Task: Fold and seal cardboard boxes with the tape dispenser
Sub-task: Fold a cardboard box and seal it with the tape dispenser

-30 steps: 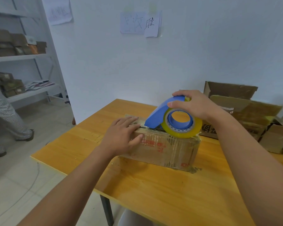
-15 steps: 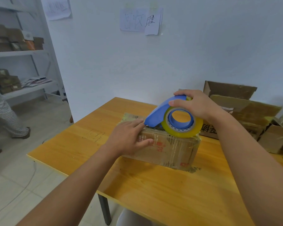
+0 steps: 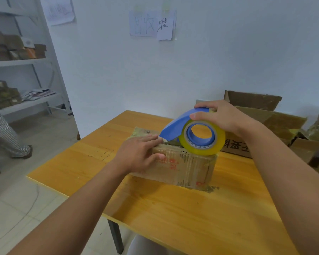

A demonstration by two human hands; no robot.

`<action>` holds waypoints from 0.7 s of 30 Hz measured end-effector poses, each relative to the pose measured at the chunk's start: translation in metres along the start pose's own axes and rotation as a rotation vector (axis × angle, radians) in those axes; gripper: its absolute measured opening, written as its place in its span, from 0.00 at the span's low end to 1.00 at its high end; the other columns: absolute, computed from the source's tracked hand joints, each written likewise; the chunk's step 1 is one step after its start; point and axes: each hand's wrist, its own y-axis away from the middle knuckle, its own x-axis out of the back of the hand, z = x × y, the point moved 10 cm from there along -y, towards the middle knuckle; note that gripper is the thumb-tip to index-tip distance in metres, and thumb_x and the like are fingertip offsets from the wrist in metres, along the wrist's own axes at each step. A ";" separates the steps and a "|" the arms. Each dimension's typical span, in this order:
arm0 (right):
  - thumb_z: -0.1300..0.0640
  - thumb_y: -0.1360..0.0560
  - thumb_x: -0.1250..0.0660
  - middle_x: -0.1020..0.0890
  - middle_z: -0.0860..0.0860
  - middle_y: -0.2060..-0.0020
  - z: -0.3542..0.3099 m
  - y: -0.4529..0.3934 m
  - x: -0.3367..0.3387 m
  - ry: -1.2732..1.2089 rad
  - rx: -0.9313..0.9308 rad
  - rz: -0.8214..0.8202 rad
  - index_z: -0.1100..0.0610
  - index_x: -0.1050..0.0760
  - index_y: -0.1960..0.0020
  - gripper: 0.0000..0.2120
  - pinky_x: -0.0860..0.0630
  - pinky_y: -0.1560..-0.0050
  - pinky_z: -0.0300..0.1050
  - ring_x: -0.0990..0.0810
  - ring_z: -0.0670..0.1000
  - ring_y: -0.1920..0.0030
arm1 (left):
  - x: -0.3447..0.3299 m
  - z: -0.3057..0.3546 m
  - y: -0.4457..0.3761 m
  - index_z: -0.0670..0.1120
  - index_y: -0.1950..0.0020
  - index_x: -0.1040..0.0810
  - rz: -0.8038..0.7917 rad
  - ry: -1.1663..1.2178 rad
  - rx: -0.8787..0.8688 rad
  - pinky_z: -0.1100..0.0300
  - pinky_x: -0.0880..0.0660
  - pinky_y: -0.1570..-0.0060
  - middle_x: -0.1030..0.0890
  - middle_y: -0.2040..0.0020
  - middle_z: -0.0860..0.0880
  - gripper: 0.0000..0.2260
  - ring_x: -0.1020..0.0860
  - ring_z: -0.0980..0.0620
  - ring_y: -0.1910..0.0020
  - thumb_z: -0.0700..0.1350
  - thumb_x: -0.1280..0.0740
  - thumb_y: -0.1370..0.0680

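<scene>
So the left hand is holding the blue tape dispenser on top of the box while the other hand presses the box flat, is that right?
Not quite: the head view shows the right hand holding the blue tape dispenser on the box, while the left hand presses the box flat.

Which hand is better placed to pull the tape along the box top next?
The right hand: it already grips the tape dispenser standing on the cardboard box. The left hand lies flat, pressing the box top.
</scene>
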 end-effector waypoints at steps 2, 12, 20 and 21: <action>0.42 0.26 0.29 0.24 0.42 0.39 0.004 0.006 0.011 0.017 -0.004 0.005 0.49 0.23 0.33 0.23 0.33 0.46 0.38 0.26 0.45 0.40 | -0.002 -0.002 -0.001 0.56 0.28 0.27 -0.023 0.009 0.026 0.51 0.27 0.38 0.27 0.28 0.55 0.32 0.30 0.54 0.28 0.71 0.48 0.25; 0.38 0.27 0.30 0.23 0.43 0.38 0.015 0.009 0.015 0.030 0.000 0.070 0.48 0.23 0.34 0.24 0.30 0.43 0.44 0.25 0.47 0.39 | -0.005 0.009 -0.004 0.53 0.26 0.30 -0.069 -0.056 -0.032 0.52 0.35 0.31 0.29 0.26 0.55 0.33 0.32 0.53 0.27 0.69 0.51 0.24; 0.36 0.28 0.29 0.24 0.44 0.37 0.019 0.006 0.013 0.027 -0.033 0.090 0.48 0.24 0.34 0.27 0.30 0.42 0.45 0.25 0.48 0.38 | -0.008 0.030 -0.008 0.51 0.25 0.32 -0.109 -0.127 -0.015 0.52 0.36 0.29 0.37 0.22 0.54 0.41 0.37 0.52 0.24 0.76 0.50 0.28; 0.35 0.29 0.29 0.24 0.44 0.37 0.019 0.006 0.012 0.026 -0.036 0.092 0.47 0.24 0.34 0.28 0.29 0.41 0.45 0.25 0.48 0.38 | -0.009 0.033 -0.009 0.50 0.25 0.33 -0.111 -0.144 0.002 0.54 0.35 0.30 0.38 0.22 0.54 0.42 0.37 0.53 0.24 0.76 0.50 0.28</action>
